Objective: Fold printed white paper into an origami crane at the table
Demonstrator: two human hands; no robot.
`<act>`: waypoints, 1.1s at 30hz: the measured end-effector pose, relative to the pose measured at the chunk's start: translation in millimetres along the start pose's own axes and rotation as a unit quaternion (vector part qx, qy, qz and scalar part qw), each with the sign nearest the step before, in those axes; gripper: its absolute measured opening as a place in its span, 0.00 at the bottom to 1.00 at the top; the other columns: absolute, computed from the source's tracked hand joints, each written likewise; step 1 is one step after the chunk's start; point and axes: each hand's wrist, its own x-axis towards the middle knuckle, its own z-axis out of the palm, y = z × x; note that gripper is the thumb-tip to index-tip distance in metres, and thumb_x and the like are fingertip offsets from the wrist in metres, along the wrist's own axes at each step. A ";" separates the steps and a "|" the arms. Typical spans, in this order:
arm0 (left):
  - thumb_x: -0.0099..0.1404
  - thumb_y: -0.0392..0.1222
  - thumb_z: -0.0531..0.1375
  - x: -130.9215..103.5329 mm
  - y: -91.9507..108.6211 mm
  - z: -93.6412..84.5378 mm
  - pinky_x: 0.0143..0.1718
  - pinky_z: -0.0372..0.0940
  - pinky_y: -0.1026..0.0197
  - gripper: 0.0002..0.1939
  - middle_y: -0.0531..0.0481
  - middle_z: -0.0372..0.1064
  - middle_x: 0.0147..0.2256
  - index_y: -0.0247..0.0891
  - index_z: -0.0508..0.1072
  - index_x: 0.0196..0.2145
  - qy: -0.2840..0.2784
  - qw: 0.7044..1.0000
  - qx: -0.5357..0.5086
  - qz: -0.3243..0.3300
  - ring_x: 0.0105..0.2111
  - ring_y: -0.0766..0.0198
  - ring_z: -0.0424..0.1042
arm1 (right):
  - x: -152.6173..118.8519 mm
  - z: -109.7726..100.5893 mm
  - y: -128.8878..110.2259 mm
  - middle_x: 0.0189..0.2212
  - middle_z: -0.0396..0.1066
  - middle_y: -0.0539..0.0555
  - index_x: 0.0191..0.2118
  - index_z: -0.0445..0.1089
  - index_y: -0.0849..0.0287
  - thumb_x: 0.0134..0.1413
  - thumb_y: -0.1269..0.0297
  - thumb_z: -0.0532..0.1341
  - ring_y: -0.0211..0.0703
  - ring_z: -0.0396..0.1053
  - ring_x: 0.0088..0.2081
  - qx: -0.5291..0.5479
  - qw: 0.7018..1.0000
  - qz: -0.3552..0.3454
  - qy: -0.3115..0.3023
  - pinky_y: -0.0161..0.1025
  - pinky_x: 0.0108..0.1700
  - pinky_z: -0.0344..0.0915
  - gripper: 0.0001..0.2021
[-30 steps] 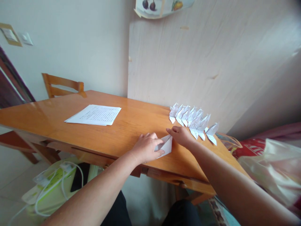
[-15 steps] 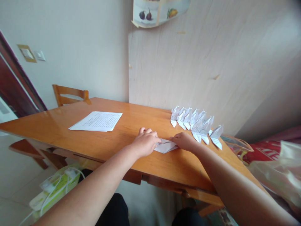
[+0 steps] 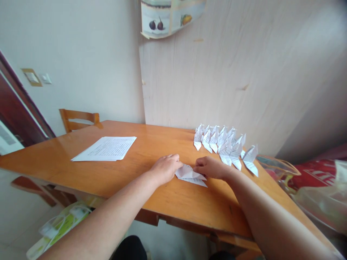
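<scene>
A partly folded sheet of printed white paper (image 3: 190, 176) lies near the table's front edge, its pointed flaps toward the right. My left hand (image 3: 167, 168) is closed on its left end, fingers curled over the edge. From the other side, my right hand (image 3: 207, 166) pinches the paper's upper right part; its fingertips are partly hidden. Several folded paper pieces (image 3: 225, 144) with upright points stand in rows beyond my right hand. To the left rests a stack of printed sheets (image 3: 105, 148).
The wooden table (image 3: 151, 144) meets the wall at the back. A wooden chair (image 3: 80, 121) stands at its far left. Plastic bags (image 3: 320, 195) and a red package (image 3: 311, 175) crowd the right side. A green and white container (image 3: 62, 222) with a cable sits below at the left.
The folded paper has turned and its flaps now point right, with more of its surface showing. My hands have shifted their hold on it. The view has tilted slightly upward.
</scene>
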 end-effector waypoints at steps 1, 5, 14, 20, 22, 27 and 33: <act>0.67 0.35 0.54 3.9 -1.0 0.0 0.33 0.57 0.58 0.10 0.47 0.67 0.35 0.42 0.76 0.35 -0.007 1.000 -0.003 -0.006 0.35 0.58 0.67 | -1.3 0.7 -1.3 0.21 0.68 0.49 0.27 0.66 0.58 0.55 0.64 0.59 0.36 0.63 0.23 0.008 1.000 -0.002 -0.008 0.32 0.24 0.55 0.08; 0.64 0.34 0.56 19.2 -2.5 0.1 0.30 0.56 0.59 0.08 0.47 0.67 0.32 0.39 0.75 0.31 -0.016 1.000 -0.014 -0.016 0.32 0.58 0.68 | -6.2 4.6 -7.4 0.23 0.70 0.50 0.27 0.67 0.59 0.54 0.65 0.59 0.36 0.65 0.25 0.027 0.999 -0.018 -0.029 0.32 0.25 0.58 0.07; 0.68 0.36 0.54 14.9 -9.9 8.5 0.37 0.62 0.63 0.13 0.48 0.71 0.37 0.42 0.79 0.41 0.002 0.992 -0.125 -0.026 0.38 0.62 0.71 | -14.9 4.3 -11.8 0.22 0.66 0.47 0.34 0.69 0.57 0.52 0.68 0.59 0.35 0.60 0.24 0.124 0.991 -0.029 0.036 0.32 0.25 0.54 0.04; 0.67 0.36 0.56 9.7 -10.1 6.6 0.37 0.63 0.62 0.12 0.48 0.70 0.36 0.43 0.80 0.40 0.010 0.983 -0.180 -0.018 0.38 0.62 0.70 | -22.0 1.0 -18.8 0.19 0.58 0.42 0.45 0.69 0.56 0.53 0.69 0.57 0.33 0.52 0.21 0.212 0.971 -0.088 -0.067 0.33 0.25 0.50 0.13; 0.67 0.36 0.56 9.7 -9.0 5.3 0.38 0.63 0.61 0.13 0.49 0.69 0.36 0.44 0.80 0.41 0.008 0.984 -0.175 -0.017 0.39 0.61 0.70 | -23.1 2.8 -19.4 0.20 0.57 0.42 0.43 0.70 0.56 0.54 0.70 0.56 0.33 0.52 0.22 0.186 0.972 -0.109 -0.092 0.33 0.26 0.50 0.12; 0.67 0.37 0.56 9.5 -9.7 5.3 0.39 0.63 0.60 0.12 0.49 0.69 0.37 0.45 0.79 0.41 0.005 0.986 -0.166 -0.012 0.40 0.61 0.70 | -23.9 7.9 -20.4 0.23 0.60 0.44 0.42 0.71 0.55 0.53 0.72 0.55 0.33 0.54 0.24 0.138 0.977 -0.127 -0.104 0.33 0.28 0.51 0.12; 0.67 0.37 0.55 8.1 -11.8 5.3 0.43 0.63 0.59 0.12 0.49 0.68 0.39 0.43 0.78 0.43 0.005 0.986 -0.167 0.005 0.42 0.60 0.69 | -24.1 11.4 -16.4 0.22 0.57 0.43 0.43 0.72 0.55 0.55 0.71 0.56 0.32 0.51 0.23 0.149 0.972 -0.123 -0.135 0.33 0.26 0.48 0.12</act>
